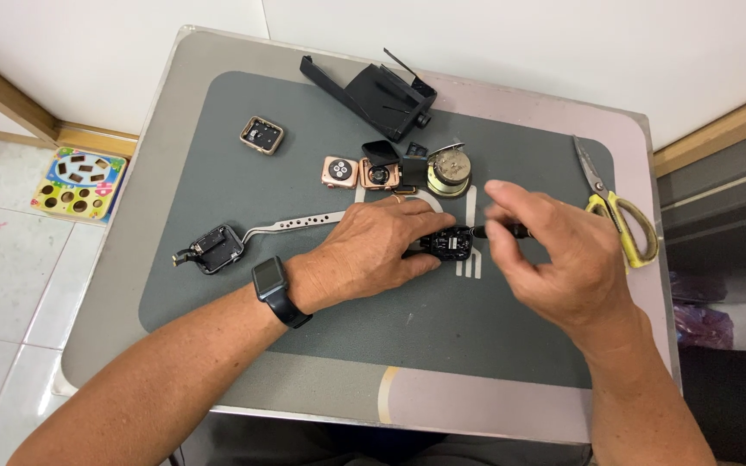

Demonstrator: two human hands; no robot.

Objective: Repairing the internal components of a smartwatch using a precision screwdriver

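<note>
My left hand [377, 246] lies palm down on the grey mat [442, 336], its fingers pinning a small black opened watch body [451, 243]. My right hand [554, 255] grips a thin dark tool [502, 230] whose tip meets the right side of that watch body. A black watch sits on my left wrist [271, 280].
Metal tweezers [295, 224] and a black watch case [216, 248] lie left of my hand. Behind it: rose-gold watch parts [360, 172], a round brass part [449, 173], a black stand [382, 93], a square case [262, 135]. Yellow-handled scissors [619, 211] lie right.
</note>
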